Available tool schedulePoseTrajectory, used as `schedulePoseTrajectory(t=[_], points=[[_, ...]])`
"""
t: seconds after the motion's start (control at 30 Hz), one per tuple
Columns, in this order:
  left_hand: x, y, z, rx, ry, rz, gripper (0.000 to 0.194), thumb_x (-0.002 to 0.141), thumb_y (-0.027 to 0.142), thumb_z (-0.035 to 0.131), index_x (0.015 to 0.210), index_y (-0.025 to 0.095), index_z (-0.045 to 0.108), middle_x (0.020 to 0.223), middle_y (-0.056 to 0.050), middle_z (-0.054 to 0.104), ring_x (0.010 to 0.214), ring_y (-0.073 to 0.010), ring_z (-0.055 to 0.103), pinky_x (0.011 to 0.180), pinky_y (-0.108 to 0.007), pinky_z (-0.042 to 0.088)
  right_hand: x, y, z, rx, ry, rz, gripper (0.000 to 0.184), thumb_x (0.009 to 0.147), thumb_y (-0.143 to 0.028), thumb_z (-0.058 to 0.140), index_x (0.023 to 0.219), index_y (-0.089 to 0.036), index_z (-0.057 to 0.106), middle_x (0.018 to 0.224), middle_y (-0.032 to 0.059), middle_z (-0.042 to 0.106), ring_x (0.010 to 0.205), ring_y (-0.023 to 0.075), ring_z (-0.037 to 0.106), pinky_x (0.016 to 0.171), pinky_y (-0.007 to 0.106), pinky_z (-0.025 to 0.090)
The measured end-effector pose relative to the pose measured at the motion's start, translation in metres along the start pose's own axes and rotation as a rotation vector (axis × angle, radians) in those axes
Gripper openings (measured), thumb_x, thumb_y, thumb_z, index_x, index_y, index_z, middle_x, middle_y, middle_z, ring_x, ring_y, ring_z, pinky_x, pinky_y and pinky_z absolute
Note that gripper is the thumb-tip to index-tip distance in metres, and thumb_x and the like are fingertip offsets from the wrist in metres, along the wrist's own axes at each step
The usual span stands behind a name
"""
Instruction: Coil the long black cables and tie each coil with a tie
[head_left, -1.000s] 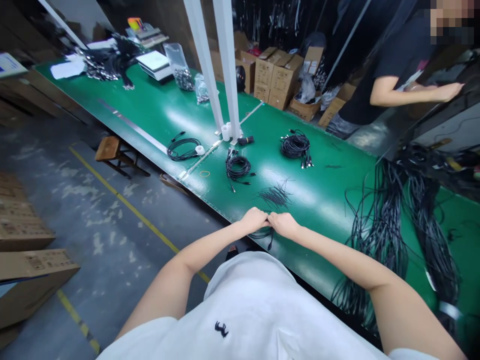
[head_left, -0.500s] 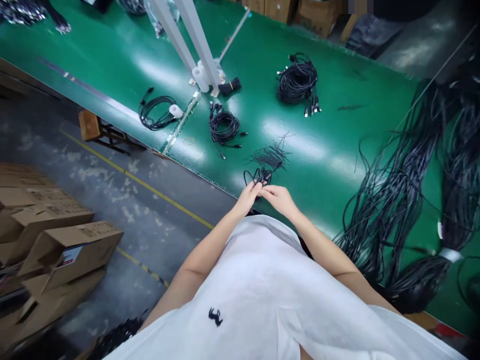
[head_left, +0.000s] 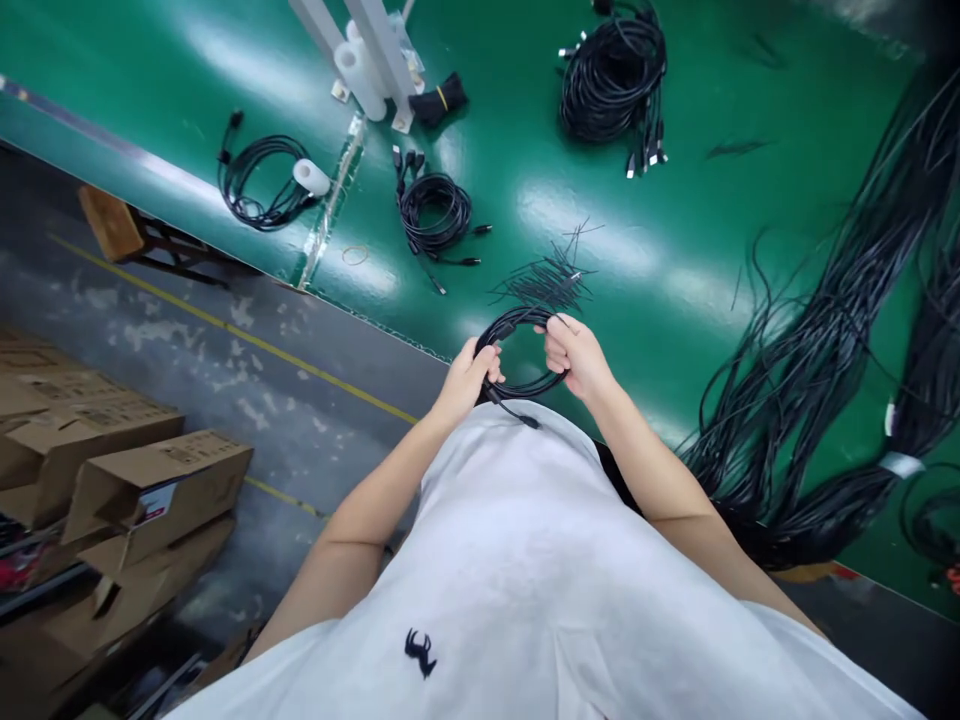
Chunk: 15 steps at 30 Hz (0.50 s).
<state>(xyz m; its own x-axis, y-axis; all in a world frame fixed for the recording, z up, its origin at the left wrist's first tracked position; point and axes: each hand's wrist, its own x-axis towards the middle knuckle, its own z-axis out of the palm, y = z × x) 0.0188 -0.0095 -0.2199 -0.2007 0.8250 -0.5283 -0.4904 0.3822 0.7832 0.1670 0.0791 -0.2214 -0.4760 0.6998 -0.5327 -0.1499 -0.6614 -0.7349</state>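
A black cable (head_left: 517,387) is wound into a round coil close to my body, at the table's front edge. My left hand (head_left: 472,373) is closed around the coil's left side. On its right side, my right hand (head_left: 575,352) grips the same loops with curled fingers. One cable end with a dark plug (head_left: 529,421) hangs below the coil against the white shirt. Just beyond the coil lies a loose pile of short black ties (head_left: 551,280). A smaller coiled cable (head_left: 437,215) with several plugs rests on the table, farther off to the left.
A large cable bundle (head_left: 611,80) lies at the back. Long black cables (head_left: 825,330) cover the right side. A coil (head_left: 259,180) and a white roll (head_left: 310,177) lie left, near a grey post (head_left: 382,55). Cardboard boxes (head_left: 172,460) and a wooden stool (head_left: 112,225) stand on the floor.
My hands were close together over a bunched cable; now they are apart, holding it as an open ring. The view has shifted, too.
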Motion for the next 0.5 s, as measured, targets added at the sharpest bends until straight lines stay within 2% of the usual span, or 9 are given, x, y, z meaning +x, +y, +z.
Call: schedulePoseTrajectory(t=[0.1,0.17,0.23,0.33,0.43,0.5], points=[[0.014,-0.007,-0.006,-0.032,0.175,0.078,0.03,0.087,0.048,0.063,0.088,0.021,0.051,0.058,0.01,0.029,0.043,-0.0039,0.026,0.042,-0.016,0.025,0.01,0.007,0.023,0.026,0.142,-0.032,0.045,0.074,-0.06,0.07,0.084,-0.018,0.058,0.054,-0.0122,0.022,0.042,0.0037,0.019,0.039,0.018,0.025],[0.029,-0.004,-0.01,-0.054,0.239,0.104,0.028,0.089,0.048,0.06,0.089,0.022,0.051,0.058,0.009,0.026,0.042,-0.004,0.024,0.04,-0.016,0.019,0.021,0.014,0.032,0.031,0.191,-0.076,0.044,0.076,-0.06,0.068,0.092,-0.019,0.06,0.059,-0.0099,0.035,0.046,0.0043,0.033,0.047,0.018,0.038],[0.054,0.008,-0.02,-0.076,0.264,0.127,0.027,0.09,0.048,0.059,0.091,0.022,0.051,0.059,0.009,0.025,0.042,-0.0037,0.024,0.04,-0.016,0.018,0.032,0.023,0.035,0.016,0.207,-0.091,0.046,0.076,-0.059,0.068,0.1,-0.02,0.061,0.073,-0.0051,0.053,0.06,0.0057,0.051,0.064,0.02,0.049],[0.115,0.045,-0.045,-0.087,0.303,0.18,0.026,0.094,0.046,0.054,0.092,0.02,0.052,0.06,0.009,0.024,0.042,-0.0024,0.024,0.041,-0.014,0.019,0.044,0.041,0.026,-0.038,0.298,-0.05,0.047,0.074,-0.056,0.072,0.104,-0.022,0.061,0.098,0.0009,0.065,0.085,0.0094,0.063,0.081,0.024,0.051],[0.188,0.089,-0.069,-0.049,0.386,0.228,0.031,0.095,0.05,0.05,0.096,0.02,0.053,0.06,0.009,0.029,0.043,-0.0012,0.029,0.042,-0.012,0.023,0.04,0.067,0.013,-0.1,0.377,0.059,0.042,0.072,-0.052,0.074,0.099,-0.022,0.065,0.097,0.0027,0.068,0.086,0.0122,0.064,0.082,0.027,0.052],[0.223,0.115,-0.079,0.022,0.441,0.222,0.033,0.094,0.052,0.049,0.098,0.019,0.053,0.06,0.008,0.033,0.044,-0.0024,0.035,0.043,-0.013,0.029,0.028,0.088,0.009,-0.107,0.413,0.128,0.041,0.069,-0.052,0.075,0.093,-0.021,0.067,0.091,0.0032,0.068,0.081,0.0127,0.064,0.08,0.028,0.052]])
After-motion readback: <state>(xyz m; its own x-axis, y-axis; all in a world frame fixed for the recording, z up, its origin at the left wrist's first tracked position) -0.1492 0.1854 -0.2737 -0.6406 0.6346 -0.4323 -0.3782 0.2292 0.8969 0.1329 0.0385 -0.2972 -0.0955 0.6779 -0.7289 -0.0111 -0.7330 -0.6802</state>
